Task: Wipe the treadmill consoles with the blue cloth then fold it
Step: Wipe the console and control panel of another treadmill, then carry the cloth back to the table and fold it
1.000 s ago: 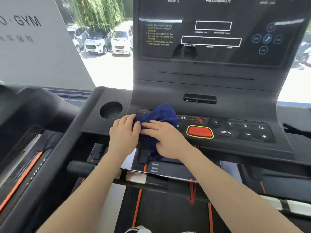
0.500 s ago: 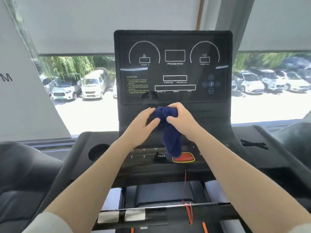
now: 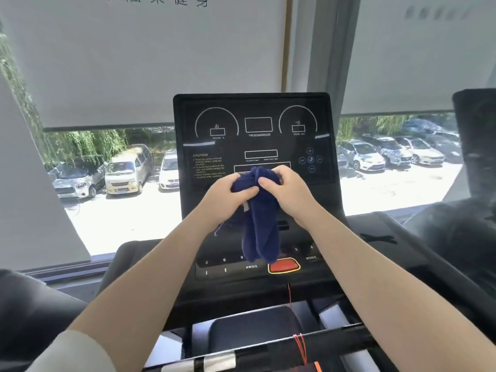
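- Cloth first: in the head view, the blue cloth (image 3: pixel 259 216) is bunched and held up in mid-frame, in front of the lower part of the console screen (image 3: pixel 255 140), its tail hanging down towards the red button (image 3: pixel 284 265).
- Grip of the left hand (image 3: pixel 228 194): fingers curled round the cloth's upper left bunch. Grip of the right hand (image 3: pixel 288 190): thumb and fingers pinching the upper right bunch.
- Progress, as a judgement: the cloth is off the surface and gathered between both hands, so this looks like regripping or the start of folding; no fold is made yet.
- Whether this console is fully wiped cannot be told; no smears or damp marks show.
- Another treadmill (image 3: pixel 475 167) is cut off at the right edge; its console face is unseen.
- Hidden: the cloth's edges and corners, and the panel's lower middle behind hands and cloth.
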### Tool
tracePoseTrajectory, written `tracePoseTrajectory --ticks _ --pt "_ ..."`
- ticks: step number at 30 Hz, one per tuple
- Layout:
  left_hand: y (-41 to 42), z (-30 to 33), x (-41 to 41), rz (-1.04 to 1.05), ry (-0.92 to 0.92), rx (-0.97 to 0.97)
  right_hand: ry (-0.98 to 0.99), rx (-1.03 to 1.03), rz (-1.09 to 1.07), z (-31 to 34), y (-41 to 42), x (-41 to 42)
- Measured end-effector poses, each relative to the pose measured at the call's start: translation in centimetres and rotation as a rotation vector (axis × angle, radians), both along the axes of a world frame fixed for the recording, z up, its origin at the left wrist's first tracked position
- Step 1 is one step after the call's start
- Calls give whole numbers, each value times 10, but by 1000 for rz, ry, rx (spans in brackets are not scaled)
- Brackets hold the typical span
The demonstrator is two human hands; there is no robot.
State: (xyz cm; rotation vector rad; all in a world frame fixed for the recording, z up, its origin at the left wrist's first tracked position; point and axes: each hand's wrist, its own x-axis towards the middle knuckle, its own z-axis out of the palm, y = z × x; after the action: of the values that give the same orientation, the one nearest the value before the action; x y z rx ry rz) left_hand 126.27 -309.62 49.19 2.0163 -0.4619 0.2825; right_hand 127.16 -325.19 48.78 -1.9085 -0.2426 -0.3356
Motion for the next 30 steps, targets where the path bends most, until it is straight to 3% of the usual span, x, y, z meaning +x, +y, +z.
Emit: tracePoseTrajectory --ticks 5,8,11,14,20,27,30 --pt "-9 -14 -11 6 154 -230 -93 -133 -38 -7 -11 -4" --pt "-17 -20 -15 27 203 -342 -22 -46 -9 -15 -21 -2" --pt "-28 -22 -21 45 224 -336 80 10 47 -21 -34 3" --pt "-43 -25 -34 103 283 -329 205 56 208 -24 -48 -2" --pt "-55 -42 -79 333 364 -356 202 -242 625 -35 -55 -25" --pt "-24 -61 -175 669 435 -455 296 -188 986 -66 5 -72" --pt "-6 -64 -230 766 449 -366 289 -211 1119 -74 38 -109"
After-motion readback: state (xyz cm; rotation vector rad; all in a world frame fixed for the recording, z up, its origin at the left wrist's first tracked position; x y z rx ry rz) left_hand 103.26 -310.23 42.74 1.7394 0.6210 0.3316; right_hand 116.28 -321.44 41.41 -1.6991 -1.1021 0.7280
